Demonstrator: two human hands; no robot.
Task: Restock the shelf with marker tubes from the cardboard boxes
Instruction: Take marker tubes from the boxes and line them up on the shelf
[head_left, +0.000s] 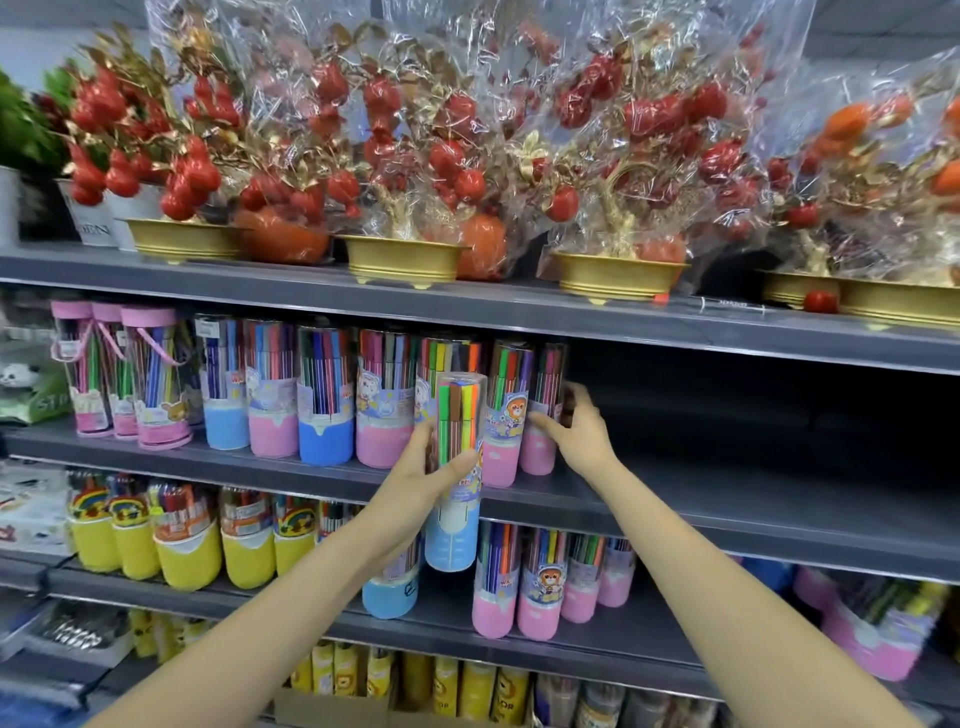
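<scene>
My left hand (426, 480) grips a clear marker tube with a light-blue base (456, 467), held upright in front of the middle shelf (727, 499). My right hand (579, 428) reaches into that shelf and touches the side of a pink-based marker tube (542, 410), the last one in a row of blue- and pink-based tubes (322, 400). Whether the fingers close around that tube cannot be told. To the right of this tube the shelf is dark and bare. No cardboard box with tubes shows clearly.
Wrapped red-fruit ornaments in gold pots (405, 260) fill the top shelf. Pink-lidded tubes (150, 374) stand at the middle shelf's left end. Yellow-based tubes (187, 545) and more pink- and blue-based tubes (540, 587) stand one shelf below. Yellow packs (467, 686) line the bottom.
</scene>
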